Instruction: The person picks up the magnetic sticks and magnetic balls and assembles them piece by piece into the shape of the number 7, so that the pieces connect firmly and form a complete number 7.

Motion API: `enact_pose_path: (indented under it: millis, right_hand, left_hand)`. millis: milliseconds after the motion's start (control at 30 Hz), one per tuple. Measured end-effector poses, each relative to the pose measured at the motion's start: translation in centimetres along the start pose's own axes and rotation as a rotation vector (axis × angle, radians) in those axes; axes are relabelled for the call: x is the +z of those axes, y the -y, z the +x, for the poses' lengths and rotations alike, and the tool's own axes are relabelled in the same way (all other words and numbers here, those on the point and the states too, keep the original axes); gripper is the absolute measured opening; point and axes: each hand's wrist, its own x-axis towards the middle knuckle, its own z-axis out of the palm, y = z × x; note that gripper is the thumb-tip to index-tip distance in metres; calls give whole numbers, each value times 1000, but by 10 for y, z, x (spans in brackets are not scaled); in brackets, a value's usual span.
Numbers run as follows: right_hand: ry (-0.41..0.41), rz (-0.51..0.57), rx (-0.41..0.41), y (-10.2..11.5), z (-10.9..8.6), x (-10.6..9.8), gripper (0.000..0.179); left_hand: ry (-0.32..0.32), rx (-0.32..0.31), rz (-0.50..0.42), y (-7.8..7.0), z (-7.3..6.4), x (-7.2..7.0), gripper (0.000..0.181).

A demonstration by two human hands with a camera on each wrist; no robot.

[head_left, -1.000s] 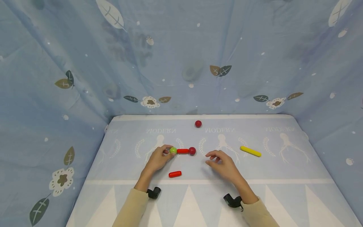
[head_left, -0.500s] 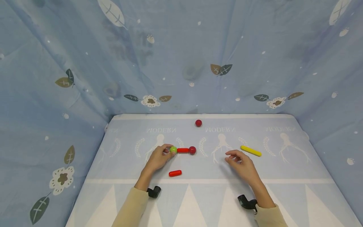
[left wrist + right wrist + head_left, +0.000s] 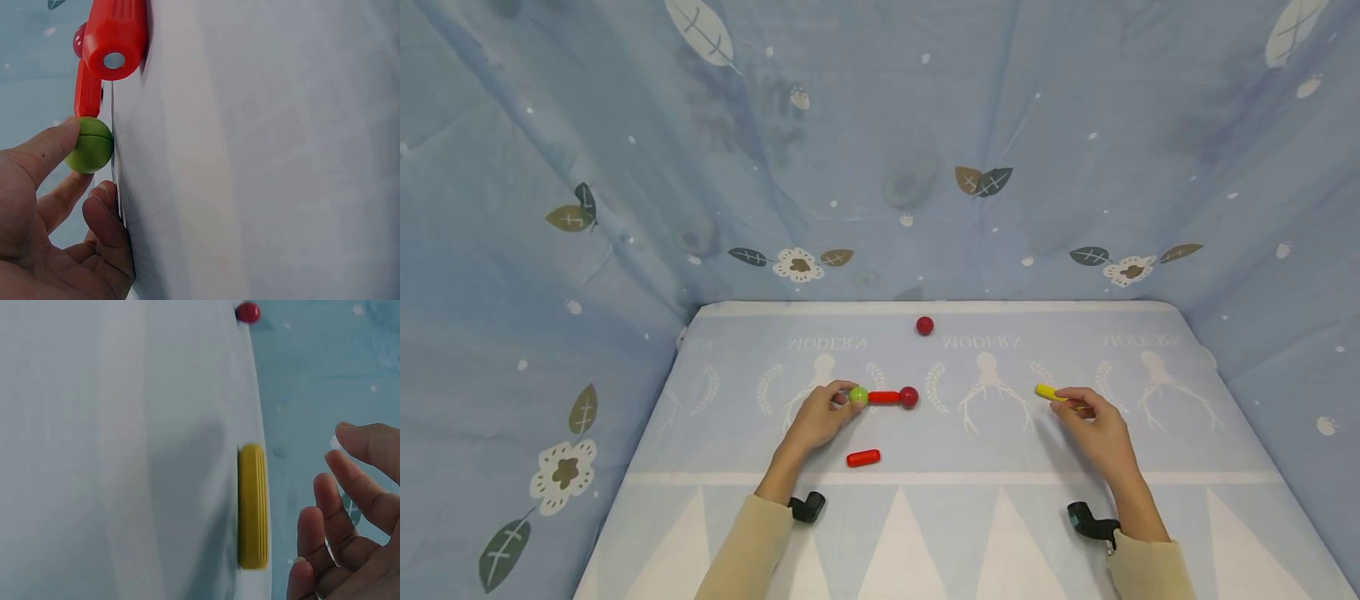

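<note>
My left hand [image 3: 818,419] pinches a green ball [image 3: 91,150] between thumb and finger. A short red magnetic rod [image 3: 883,398] joins that ball to a dark red ball [image 3: 908,397], all in one line on the table. Nearer the front lies a loose red magnetic rod [image 3: 863,458], its silvery end showing in the left wrist view. On the right, my right hand [image 3: 1099,433] hovers over a longer yellow rod [image 3: 252,506], covering part of it in the head view. The right wrist view shows its thumb and fingers spread, apart from the ridged yellow rod.
Another red ball [image 3: 925,326] rests by the table's back edge. A pale blue and white patterned cloth [image 3: 955,533] covers the table. Blue printed curtains [image 3: 880,150] rise behind it and along both sides. Each wrist wears a black camera mount [image 3: 1093,523].
My right hand has moved right, from beside the dark red ball to over the yellow rod. The left hand, the joined pieces and the loose red rod have stayed put.
</note>
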Motion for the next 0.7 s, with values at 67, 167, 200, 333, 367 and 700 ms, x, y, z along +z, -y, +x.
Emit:
enact_pose_path:
  millis: [67,167,200,333,367,700]
  right_hand:
    - [-25,-23,12,-3,6,-5,34]
    - [-38,-42,26,-7,15,-10,36]
    - [-35,-43,36,-8,18,-11,38]
    - [7,-45,55,-14,30,-12,41]
    - [21,-50,50,-15,32,-13,41]
    - [108,-147,-24,-24,43,-6,38]
  left_hand:
    - [2,-1,-1,1,0,0,38]
    - [0,-1,-5,3,1,0,38]
    - [0,0,-7,3,1,0,38]
    - [3,6,-9,4,1,0,38]
    - [4,6,-9,4,1,0,38]
    - [2,11,-15,5,1,1,39]
